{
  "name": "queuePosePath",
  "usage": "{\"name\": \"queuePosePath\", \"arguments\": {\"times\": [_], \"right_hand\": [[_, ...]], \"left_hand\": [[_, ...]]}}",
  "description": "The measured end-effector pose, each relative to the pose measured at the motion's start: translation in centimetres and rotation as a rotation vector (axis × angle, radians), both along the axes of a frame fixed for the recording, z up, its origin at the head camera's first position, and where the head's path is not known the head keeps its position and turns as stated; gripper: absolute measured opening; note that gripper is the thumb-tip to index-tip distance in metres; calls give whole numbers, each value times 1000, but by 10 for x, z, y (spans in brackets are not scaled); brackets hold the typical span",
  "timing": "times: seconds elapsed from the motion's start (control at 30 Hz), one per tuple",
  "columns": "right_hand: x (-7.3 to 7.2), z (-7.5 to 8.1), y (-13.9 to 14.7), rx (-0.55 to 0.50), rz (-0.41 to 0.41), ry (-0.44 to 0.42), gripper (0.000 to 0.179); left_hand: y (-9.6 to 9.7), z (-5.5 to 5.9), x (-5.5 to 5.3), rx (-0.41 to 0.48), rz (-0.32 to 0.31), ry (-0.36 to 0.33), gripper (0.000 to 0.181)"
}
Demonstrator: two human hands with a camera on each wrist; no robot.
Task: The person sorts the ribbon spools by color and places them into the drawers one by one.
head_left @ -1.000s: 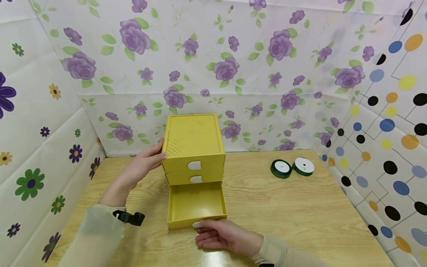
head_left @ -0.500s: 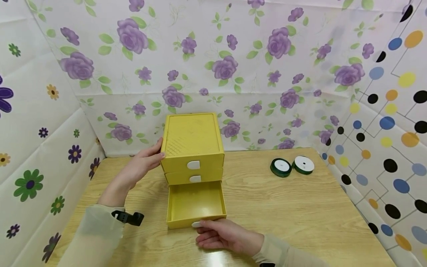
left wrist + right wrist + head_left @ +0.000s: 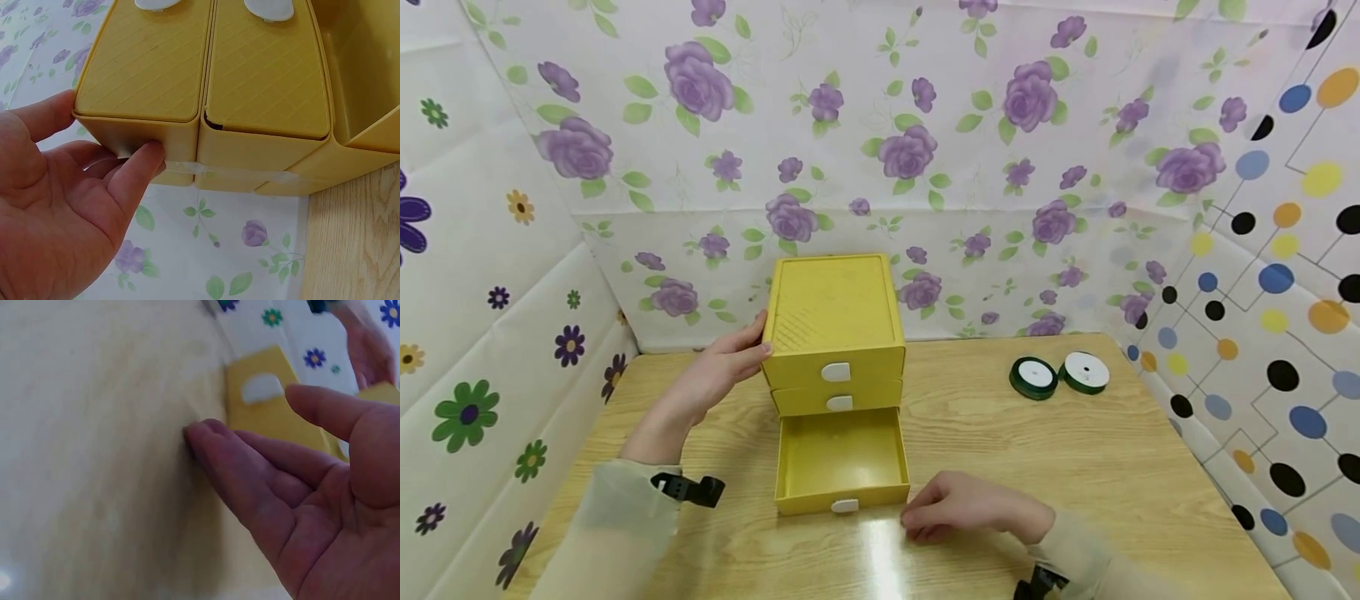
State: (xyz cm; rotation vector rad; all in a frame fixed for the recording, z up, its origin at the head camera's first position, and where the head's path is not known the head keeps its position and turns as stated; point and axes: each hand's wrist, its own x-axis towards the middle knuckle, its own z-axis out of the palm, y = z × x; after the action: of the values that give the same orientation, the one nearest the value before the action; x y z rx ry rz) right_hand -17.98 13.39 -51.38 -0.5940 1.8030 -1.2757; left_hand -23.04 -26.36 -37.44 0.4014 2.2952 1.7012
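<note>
A yellow three-tier drawer box (image 3: 835, 304) stands on the table, its top two drawers pushed in. The bottom drawer (image 3: 838, 458) is pulled out toward me, and nothing lies in it. Each drawer front carries a white tab handle (image 3: 845, 506). My left hand (image 3: 711, 385) rests against the box's left side near the top; in the left wrist view its fingertips (image 3: 150, 156) press on the side wall. Right of the bottom drawer's front corner, my right hand (image 3: 966, 507) hovers close over the table with loosely bent fingers and holds nothing.
Two ribbon spools (image 3: 1033, 377) with white faces and dark green ribbon lie at the back right of the wooden table (image 3: 1060, 467). Flowered sheeting (image 3: 910, 158) hangs behind and at the left; a dotted sheet (image 3: 1277, 375) hangs at the right.
My right hand has let go of the bottom drawer's handle and moved right, off the drawer's front. My left hand and the drawer box stay where they were.
</note>
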Motion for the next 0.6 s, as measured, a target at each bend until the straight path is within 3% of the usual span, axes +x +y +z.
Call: {"name": "queuePosePath", "arguments": {"times": [0.27, 0.4, 0.6], "right_hand": [[-48, 23, 57, 226, -90, 325, 46], [-70, 25, 79, 320, -234, 466, 52], [-97, 23, 103, 348, -413, 599, 56]], "left_hand": [[0, 1, 0, 10, -2, 0, 74], [0, 1, 1, 9, 3, -11, 74], [1, 1, 1, 19, 5, -7, 74]]}}
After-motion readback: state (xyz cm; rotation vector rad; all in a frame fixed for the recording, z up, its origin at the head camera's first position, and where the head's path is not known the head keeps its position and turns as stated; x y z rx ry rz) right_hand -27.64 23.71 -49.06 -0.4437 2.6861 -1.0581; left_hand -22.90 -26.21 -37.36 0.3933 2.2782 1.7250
